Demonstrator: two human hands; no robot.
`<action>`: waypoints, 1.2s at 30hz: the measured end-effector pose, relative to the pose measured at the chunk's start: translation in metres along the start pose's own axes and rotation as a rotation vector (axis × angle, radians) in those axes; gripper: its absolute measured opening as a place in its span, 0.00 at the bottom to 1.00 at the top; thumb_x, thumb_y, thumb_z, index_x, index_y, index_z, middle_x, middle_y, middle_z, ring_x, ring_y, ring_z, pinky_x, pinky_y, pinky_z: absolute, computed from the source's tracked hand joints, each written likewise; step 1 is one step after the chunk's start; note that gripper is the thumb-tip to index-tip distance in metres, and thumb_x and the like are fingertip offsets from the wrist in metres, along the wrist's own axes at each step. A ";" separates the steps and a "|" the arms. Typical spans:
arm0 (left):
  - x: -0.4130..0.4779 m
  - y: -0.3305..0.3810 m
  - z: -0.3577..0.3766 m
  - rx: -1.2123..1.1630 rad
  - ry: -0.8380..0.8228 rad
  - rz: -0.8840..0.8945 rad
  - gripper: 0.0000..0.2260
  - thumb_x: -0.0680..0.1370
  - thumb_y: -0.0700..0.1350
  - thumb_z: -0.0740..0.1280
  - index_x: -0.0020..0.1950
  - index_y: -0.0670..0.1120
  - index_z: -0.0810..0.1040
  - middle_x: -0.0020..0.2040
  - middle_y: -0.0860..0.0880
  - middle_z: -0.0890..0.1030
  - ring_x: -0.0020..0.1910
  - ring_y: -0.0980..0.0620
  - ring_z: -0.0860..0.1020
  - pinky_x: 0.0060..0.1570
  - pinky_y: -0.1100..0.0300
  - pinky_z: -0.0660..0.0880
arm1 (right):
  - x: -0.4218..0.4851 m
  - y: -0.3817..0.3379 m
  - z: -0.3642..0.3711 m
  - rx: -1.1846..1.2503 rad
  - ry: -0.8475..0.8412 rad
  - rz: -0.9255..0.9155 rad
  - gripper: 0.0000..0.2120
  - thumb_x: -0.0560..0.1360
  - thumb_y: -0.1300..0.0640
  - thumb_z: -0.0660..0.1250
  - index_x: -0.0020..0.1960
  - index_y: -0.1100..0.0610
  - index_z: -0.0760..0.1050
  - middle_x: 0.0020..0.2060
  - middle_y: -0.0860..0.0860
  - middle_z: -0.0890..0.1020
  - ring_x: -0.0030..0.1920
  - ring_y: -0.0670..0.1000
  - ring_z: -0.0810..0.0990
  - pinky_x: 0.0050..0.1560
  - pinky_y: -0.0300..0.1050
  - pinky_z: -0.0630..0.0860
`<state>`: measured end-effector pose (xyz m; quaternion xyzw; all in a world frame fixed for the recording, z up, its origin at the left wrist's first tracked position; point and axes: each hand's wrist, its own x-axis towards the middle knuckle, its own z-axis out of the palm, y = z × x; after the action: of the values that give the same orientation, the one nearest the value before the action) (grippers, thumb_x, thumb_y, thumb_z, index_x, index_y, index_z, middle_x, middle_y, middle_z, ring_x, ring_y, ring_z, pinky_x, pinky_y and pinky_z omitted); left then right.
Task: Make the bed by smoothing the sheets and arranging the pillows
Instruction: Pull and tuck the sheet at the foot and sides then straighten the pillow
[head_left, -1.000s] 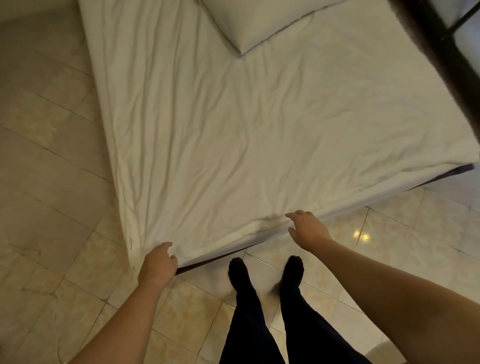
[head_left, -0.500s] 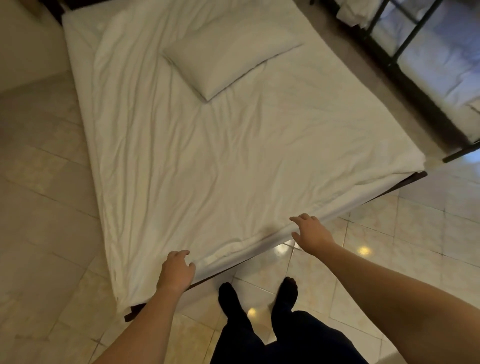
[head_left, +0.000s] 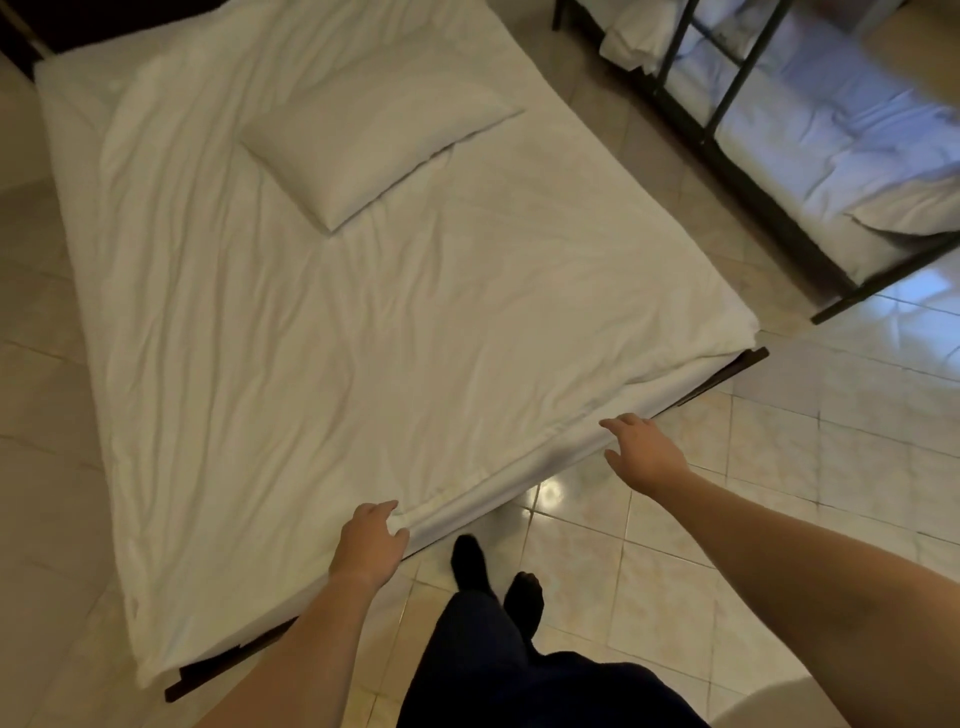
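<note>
Currently your left hand pinches the foot hem of the wrinkled white fabric sheet spread over the bed, right hand open just beside that hem; a one-sided pull risks skewing it.

We are standing on the floor at the near edge of the bed, with our feet just before that edge. The sheet is lying across the bed, and the pillow is lying on it, tilted, toward the far edge. Our left hand is gripping a fold of the sheet at the near edge. Our right hand is lying further right at the same edge, toward the near-right corner. The bed frame is protruding under both near corners. A second bed is standing beyond the right edge, with floor between.
</note>
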<state>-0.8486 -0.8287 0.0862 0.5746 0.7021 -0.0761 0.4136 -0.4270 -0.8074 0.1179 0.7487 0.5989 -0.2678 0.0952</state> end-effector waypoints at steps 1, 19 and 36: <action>0.007 0.010 0.003 0.010 -0.009 0.009 0.24 0.82 0.49 0.65 0.79 0.51 0.69 0.75 0.48 0.69 0.70 0.48 0.72 0.67 0.55 0.72 | 0.003 0.009 -0.004 0.004 0.003 0.008 0.25 0.81 0.53 0.64 0.77 0.51 0.67 0.72 0.51 0.72 0.69 0.56 0.70 0.65 0.54 0.75; 0.151 0.256 0.053 0.155 -0.162 0.241 0.25 0.82 0.53 0.67 0.79 0.54 0.68 0.77 0.50 0.68 0.74 0.49 0.68 0.71 0.51 0.71 | 0.122 0.169 -0.090 0.066 0.012 0.153 0.26 0.79 0.55 0.67 0.77 0.50 0.67 0.73 0.51 0.71 0.71 0.56 0.70 0.63 0.53 0.75; 0.245 0.470 0.212 0.053 -0.031 0.089 0.24 0.79 0.48 0.73 0.74 0.57 0.73 0.68 0.57 0.76 0.66 0.50 0.75 0.60 0.52 0.78 | 0.320 0.394 -0.102 -0.261 -0.116 -0.124 0.41 0.73 0.53 0.76 0.79 0.47 0.58 0.76 0.50 0.64 0.75 0.55 0.65 0.71 0.54 0.70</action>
<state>-0.3341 -0.6155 -0.0413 0.6146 0.6671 -0.0851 0.4123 0.0199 -0.5940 -0.0316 0.6750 0.6671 -0.2358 0.2093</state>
